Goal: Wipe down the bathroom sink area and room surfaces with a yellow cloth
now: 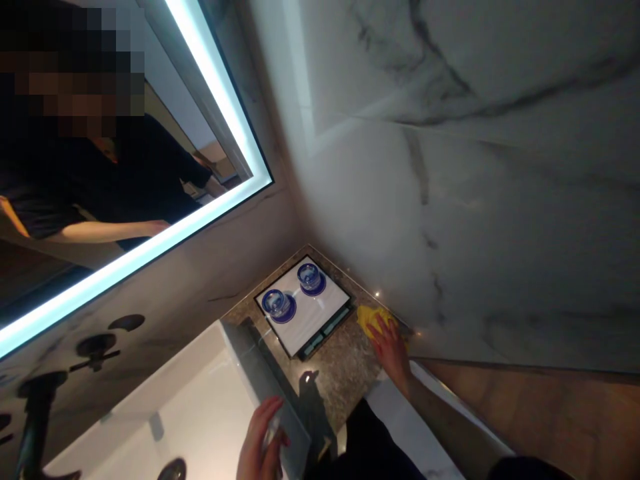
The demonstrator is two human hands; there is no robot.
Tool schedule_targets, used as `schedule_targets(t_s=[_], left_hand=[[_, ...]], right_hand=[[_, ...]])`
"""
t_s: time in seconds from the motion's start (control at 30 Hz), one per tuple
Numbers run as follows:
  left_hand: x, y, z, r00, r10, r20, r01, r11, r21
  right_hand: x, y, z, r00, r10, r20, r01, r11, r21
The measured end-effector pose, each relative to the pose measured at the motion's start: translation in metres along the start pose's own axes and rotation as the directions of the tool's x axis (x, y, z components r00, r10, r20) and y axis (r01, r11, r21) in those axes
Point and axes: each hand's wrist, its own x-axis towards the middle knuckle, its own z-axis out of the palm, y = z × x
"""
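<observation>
My right hand (pixel 389 347) presses a crumpled yellow cloth (pixel 371 320) onto the brown stone counter (pixel 345 377), close to the marble wall. Its fingers lie over the cloth. Low in the view, my left hand (pixel 261 437) is curled around a clear, whitish object (pixel 273 427) beside the basin's edge; most of that object is hidden by the fingers. Left of the cloth stands a white-topped box (pixel 320 313) with a dark frame. On it are two clear glasses, a nearer one (pixel 276 303) and a farther one (pixel 309 276), each on a round blue coaster.
A white basin (pixel 200 393) with a dark drain (pixel 173 470) lies at the left. Black wall taps (pixel 97 348) and a spout (pixel 37 413) stick out near it. Above hangs a lit mirror (pixel 220 207) reflecting a person. Wooden flooring (pixel 565 413) shows at right.
</observation>
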Motion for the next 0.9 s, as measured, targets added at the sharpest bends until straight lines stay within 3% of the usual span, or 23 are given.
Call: schedule_targets(t_s=[0.1,0.2,0.3,0.4,0.53,0.63,0.7,0.77,0.9], left_hand=[[0.019,-0.005,0.03,0.988,-0.156,0.006,0.156,0.988,0.006],[0.036,-0.013,0.051,0.969,-0.247,0.023,0.248,0.962,-0.112],[0.054,-0.021,0.065,0.944,-0.329,0.009,0.324,0.924,-0.203],[0.075,-0.029,0.076,0.919,-0.394,-0.025,0.376,0.892,-0.251],[0.105,-0.039,0.086,0.914,-0.404,-0.04,0.358,0.849,-0.389],[0.119,-0.044,0.089,0.916,-0.401,-0.026,0.349,0.827,-0.44],[0.124,-0.045,0.09,0.906,-0.423,0.02,0.393,0.823,-0.409],[0.128,-0.044,0.089,0.906,-0.422,0.035,0.412,0.859,-0.304],[0.136,-0.039,0.09,0.954,-0.295,-0.045,0.292,0.954,-0.068]], right_hand=[[-0.028,0.004,0.004,0.986,-0.123,0.114,0.116,0.991,0.066],[-0.003,0.014,0.004,0.986,-0.124,0.114,0.105,0.981,0.163],[0.076,0.007,0.008,1.0,0.012,0.005,-0.013,0.943,0.332],[0.176,-0.025,0.019,0.996,0.088,-0.022,-0.066,0.869,0.49],[0.296,-0.082,0.049,0.997,-0.041,0.065,-0.001,0.841,0.541],[0.352,-0.111,0.077,0.982,-0.142,0.126,0.046,0.821,0.57],[0.366,-0.116,0.091,0.968,-0.188,0.165,0.056,0.804,0.592],[0.362,-0.111,0.098,0.959,-0.213,0.186,0.057,0.79,0.61],[0.319,-0.084,0.079,0.961,-0.184,0.206,0.022,0.794,0.607]])
